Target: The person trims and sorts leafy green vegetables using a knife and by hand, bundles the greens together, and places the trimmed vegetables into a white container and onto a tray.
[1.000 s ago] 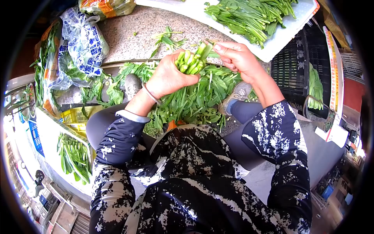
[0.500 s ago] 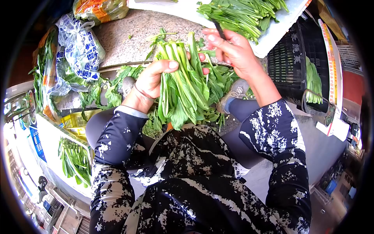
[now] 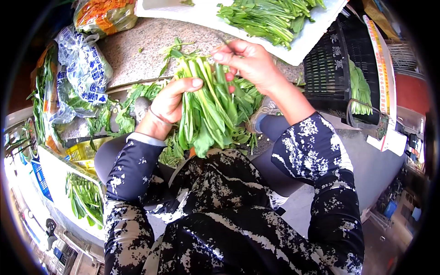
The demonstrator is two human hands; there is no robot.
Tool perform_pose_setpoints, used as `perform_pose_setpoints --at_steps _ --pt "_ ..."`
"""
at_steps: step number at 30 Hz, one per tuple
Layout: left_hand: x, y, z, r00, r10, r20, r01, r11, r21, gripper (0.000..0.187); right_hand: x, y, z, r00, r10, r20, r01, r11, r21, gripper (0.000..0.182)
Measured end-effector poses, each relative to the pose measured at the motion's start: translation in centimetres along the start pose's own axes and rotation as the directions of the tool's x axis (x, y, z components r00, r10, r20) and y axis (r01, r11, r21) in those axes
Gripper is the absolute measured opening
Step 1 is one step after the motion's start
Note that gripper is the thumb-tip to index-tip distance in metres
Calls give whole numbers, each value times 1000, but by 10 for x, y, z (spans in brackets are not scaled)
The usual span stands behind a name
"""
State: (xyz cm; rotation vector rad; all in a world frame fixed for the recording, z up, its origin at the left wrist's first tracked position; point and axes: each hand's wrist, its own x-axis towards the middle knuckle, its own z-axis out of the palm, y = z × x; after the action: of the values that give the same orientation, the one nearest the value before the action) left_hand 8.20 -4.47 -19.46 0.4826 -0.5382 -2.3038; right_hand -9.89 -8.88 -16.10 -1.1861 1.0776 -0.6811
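Observation:
A bunch of leafy greens (image 3: 206, 105) hangs upright in my left hand (image 3: 172, 101), its cut stems at the top and leaves drooping towards my lap. The thumb lies across the stems, and the other fingers wrap behind them. My right hand (image 3: 250, 62) is closed on a small dark knife (image 3: 224, 41), of which only a thin part shows above the fingers. Its fingertips are right at the top of the stems, on the bunch's right side. Loose leaves (image 3: 250, 98) lie on the ground behind and below the bunch, between my shoes.
Ahead is a speckled stone slab (image 3: 151, 46) with a white tray (image 3: 201, 16) bearing cut greens (image 3: 270, 18). A black crate (image 3: 325, 64) stands at right. Plastic bags (image 3: 85, 68) of vegetables lie at left, near a white foam box (image 3: 55, 160) holding more greens.
My right hand has moved left with the knife, from beside the bunch to the top of its stems. My left hand still holds the bunch. The whole view has shifted slightly.

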Motion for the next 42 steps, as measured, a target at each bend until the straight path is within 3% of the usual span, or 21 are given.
perform_pose_setpoints --at_steps 4,5,6,8,10,12,14,15,16,18,25,33,38,40,42 --pt "-3 1 6 996 1 -87 -1 1000 -6 58 -1 4 1 998 33 45 -35 999 32 27" --pt "-2 1 6 992 11 -122 -12 1000 -9 56 4 7 -3 998 -52 -16 51 994 -96 27" --pt "-2 1 5 987 22 -158 -24 1000 -12 54 8 7 -12 998 -55 -23 52 993 -102 27" --pt "-3 1 6 982 25 -188 -32 999 -33 49 20 7 -41 965 -41 -258 -74 905 -418 28" --pt "-4 1 1 973 36 -227 -38 999 -4 46 36 17 -89 893 -101 -439 -174 821 -543 28" --pt "-5 0 -3 968 66 -241 -64 998 18 48 38 29 -133 839 -97 -535 -131 919 -371 33" --pt "-4 0 0 967 114 -228 -99 992 77 50 61 75 -188 752 -298 -587 -185 760 -623 28" --pt "-5 2 1 972 105 -210 -92 993 73 52 60 66 -185 768 -229 -598 -292 706 -645 24" --pt "-5 3 2 977 96 -191 -84 994 70 53 61 58 -180 769 -235 -594 -287 704 -650 24" --pt "-6 3 5 976 104 -193 -97 994 44 49 69 48 -166 801 -286 -526 -385 426 -818 22" --pt "-1 9 4 987 125 -102 -130 991 -40 46 108 47 -141 848 -97 -520 -494 209 -844 24" --pt "1 19 10 981 154 -117 -156 988 -11 48 117 57 -141 844 -88 -529 -509 178 -842 21" --pt "1 25 18 970 165 -179 -146 983 115 52 107 38 -142 834 -157 -530 -467 312 -827 23" --pt "2 24 20 964 174 -199 -154 982 112 50 100 30 -143 839 -235 -490 -402 338 -851 22" --pt "7 22 16 940 267 -214 -206 941 267 47 89 22 -141 851 -296 -434 -261 480 -838 21"
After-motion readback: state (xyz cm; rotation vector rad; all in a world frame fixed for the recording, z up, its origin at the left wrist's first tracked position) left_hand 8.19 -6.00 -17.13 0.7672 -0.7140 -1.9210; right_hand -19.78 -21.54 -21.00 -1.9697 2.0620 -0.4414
